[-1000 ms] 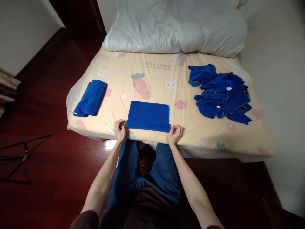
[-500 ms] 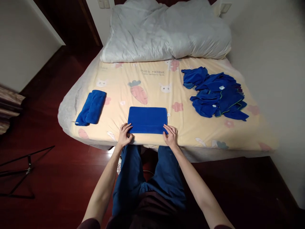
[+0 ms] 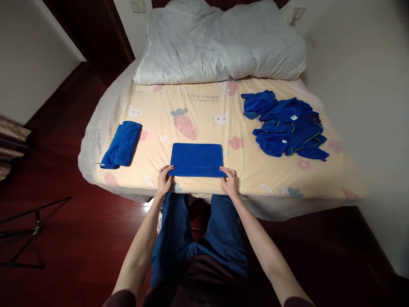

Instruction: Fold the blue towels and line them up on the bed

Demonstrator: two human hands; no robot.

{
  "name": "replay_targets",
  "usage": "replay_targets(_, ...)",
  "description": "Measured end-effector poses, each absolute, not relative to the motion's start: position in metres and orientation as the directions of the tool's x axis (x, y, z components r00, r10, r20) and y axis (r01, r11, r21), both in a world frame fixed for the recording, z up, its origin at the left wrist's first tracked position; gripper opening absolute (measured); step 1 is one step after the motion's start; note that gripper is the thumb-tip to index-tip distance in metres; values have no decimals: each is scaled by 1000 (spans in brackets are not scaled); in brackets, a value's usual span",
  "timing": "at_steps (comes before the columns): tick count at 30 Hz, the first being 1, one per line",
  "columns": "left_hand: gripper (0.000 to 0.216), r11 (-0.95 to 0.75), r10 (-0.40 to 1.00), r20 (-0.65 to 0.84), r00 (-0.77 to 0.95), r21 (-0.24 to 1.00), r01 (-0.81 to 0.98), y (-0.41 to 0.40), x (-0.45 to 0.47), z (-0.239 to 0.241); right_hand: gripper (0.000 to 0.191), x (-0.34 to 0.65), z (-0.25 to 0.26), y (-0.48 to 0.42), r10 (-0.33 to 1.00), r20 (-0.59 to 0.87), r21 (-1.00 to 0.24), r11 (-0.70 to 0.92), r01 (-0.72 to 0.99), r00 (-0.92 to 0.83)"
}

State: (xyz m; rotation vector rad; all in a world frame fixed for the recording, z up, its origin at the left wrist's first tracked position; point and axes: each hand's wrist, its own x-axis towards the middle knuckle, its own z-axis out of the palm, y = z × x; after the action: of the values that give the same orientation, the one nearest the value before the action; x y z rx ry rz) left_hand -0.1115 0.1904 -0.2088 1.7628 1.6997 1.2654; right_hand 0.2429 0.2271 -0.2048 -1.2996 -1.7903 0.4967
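Observation:
A blue towel (image 3: 196, 157), folded into a flat rectangle, lies on the bed in front of me. Its near left corner is pinched by my left hand (image 3: 165, 178). My right hand (image 3: 229, 180) grips the near right corner the same way. Between the hands, the near edge looks slightly raised from the sheet. A small white tag shows on the towel's right side. To the left lie folded blue towels (image 3: 122, 145), partly overlapping. A loose heap of crumpled blue towels (image 3: 287, 123) is on the right, some with green edging and white tags.
The bed (image 3: 153, 128) has a yellow sheet printed with carrots, flowers and rabbits. A grey-white quilt (image 3: 220, 47) is bunched along its far end. Black tripod-like legs (image 3: 36, 230) stand on the dark red floor at the left. A wall (image 3: 358, 85) rises at the right.
Both hands have taken hold of the towel's near corners and lifted that edge a little; before, the edge lay flat with my fingers on it. The camera has shifted slightly.

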Motion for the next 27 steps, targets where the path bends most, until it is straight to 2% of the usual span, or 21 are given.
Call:
replay_targets(5,30,-81,920,266,-288,847,525,191,-113,-215,22,245,-219,230,939,339,-787,254,562,51)
replay_targets(10,36,56,880,149,-451,910,411,192,-112,-216,33,245,-228,233,947,290,-822,173,542,137)
replay_targets(17,35,63,880,133,-457,919,389,191,-112,-216,42,243,-228,234,949,268,-839,145,525,165)
replay_targets(27,32,65,877,144,-459,910,410,191,-112,-215,38,241,-227,234,941,281,-853,154,499,189)
